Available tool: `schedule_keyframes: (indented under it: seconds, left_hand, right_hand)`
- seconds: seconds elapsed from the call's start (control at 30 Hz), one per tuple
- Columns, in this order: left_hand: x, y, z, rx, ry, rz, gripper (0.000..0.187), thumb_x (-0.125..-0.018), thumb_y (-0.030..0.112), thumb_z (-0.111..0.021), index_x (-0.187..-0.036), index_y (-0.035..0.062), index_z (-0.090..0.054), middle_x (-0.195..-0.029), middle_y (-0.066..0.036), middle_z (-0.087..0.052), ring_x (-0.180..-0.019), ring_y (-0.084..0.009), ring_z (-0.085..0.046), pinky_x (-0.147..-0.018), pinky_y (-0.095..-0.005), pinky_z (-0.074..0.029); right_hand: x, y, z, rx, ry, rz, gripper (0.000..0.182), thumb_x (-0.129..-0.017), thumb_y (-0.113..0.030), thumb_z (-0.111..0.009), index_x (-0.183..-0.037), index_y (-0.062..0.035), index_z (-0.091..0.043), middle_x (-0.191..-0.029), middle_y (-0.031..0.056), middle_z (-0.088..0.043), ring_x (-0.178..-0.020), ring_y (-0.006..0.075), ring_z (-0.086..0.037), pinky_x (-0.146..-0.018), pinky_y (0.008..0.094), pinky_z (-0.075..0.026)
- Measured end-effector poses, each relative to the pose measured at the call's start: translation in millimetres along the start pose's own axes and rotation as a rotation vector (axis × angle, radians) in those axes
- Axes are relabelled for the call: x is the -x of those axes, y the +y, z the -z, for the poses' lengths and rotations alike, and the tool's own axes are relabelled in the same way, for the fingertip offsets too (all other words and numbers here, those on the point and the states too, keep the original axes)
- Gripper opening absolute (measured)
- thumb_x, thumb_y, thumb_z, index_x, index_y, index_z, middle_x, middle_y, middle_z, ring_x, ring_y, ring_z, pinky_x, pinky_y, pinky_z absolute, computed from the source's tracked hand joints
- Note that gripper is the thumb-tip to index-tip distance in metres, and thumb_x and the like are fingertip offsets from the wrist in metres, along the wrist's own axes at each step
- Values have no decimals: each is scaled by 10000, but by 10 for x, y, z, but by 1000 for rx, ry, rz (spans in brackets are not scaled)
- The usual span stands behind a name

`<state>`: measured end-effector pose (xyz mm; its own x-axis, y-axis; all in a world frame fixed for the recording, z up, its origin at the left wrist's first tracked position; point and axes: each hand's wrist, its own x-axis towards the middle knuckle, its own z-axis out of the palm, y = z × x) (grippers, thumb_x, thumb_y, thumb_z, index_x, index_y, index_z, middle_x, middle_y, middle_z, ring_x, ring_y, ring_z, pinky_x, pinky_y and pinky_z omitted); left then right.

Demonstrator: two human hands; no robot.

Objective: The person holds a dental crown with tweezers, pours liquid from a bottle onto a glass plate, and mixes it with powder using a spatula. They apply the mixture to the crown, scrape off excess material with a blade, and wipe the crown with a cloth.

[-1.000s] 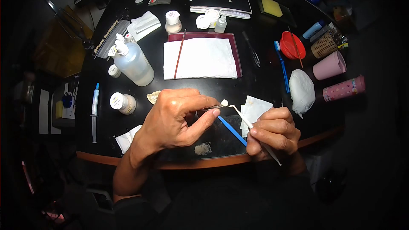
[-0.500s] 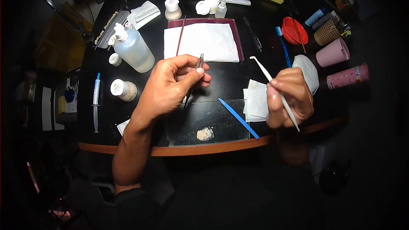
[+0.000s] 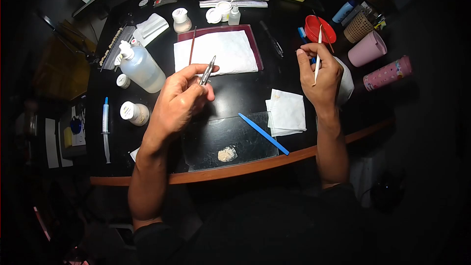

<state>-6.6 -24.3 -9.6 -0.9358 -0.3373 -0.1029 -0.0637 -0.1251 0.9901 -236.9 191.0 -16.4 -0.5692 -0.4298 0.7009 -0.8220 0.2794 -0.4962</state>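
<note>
My left hand point(image 3: 179, 100) is closed on slim metal tweezers point(image 3: 208, 70), their silver tips pointing up toward a folded white towel point(image 3: 221, 51). To the right, my right hand point(image 3: 324, 81) is raised with a white hook-tipped hand tool point(image 3: 319, 53) lying across its fingers. Its thumb and index fingertips come close together beside a blue toothbrush point(image 3: 301, 33), mostly hidden behind the hand. Between my forearms, a glass slab point(image 3: 206, 135) carries a beige paste-like lump point(image 3: 227, 154). A blue plastic spatula point(image 3: 264, 134) lies across the slab's right side.
A pump bottle point(image 3: 144, 71), a labelled jar point(image 3: 135, 113) and a syringe point(image 3: 106, 130) stand or lie at left. White squares point(image 3: 289, 110) lie near the right forearm. Beyond are a red bowl point(image 3: 312, 25), a pink cup point(image 3: 365, 51) and a pink patterned tumbler point(image 3: 387, 73).
My right hand has moved forward toward the toothbrush, and the white tool has swung upright across its fingers. The tweezers in my left hand now lean right. The camera view has shifted slightly.
</note>
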Motion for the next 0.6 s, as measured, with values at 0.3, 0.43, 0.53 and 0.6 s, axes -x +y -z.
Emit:
schedule_keyframes:
  seconds: [0.3,0.43,0.53,0.6]
  left_hand:
    - [-25,-37,-95,37,-28,-53,309,-1054,56,-567,-1342,-52,-548,-1017,-156,-738,-917,-182,-749,-817,-268,-609]
    - [-8,-34,-159,61,-17,-75,269,-1061,58,-557,-1310,-46,-555,-1007,-159,-734,-924,-184,-744,-834,-282,-614]
    - [-18,-79,-164,86,-19,-110,247,-1070,67,-545,-1301,-19,-556,-995,-163,-732,-922,-188,-742,-821,-301,-625]
    - [0,-51,-183,111,-23,-37,272,-1070,113,-564,-1319,3,-544,-998,-154,-735,-906,-185,-750,-802,-314,-643]
  right_hand:
    - [103,173,684,57,381,11,80,-908,-28,-735,-976,6,-709,-857,78,-718,-725,146,-679,-622,281,-517]
    - [635,-104,921,307,-68,-51,119,-844,-48,-772,-934,-6,-706,-823,146,-708,-717,293,-693,-628,369,-528]
    - [982,-101,981,455,-197,-61,103,-851,-63,-772,-894,3,-705,-827,154,-725,-727,293,-715,-669,354,-537]
    - [1140,-88,1007,439,-257,-117,115,-848,-65,-771,-862,11,-686,-817,168,-725,-739,327,-728,-682,377,-551]
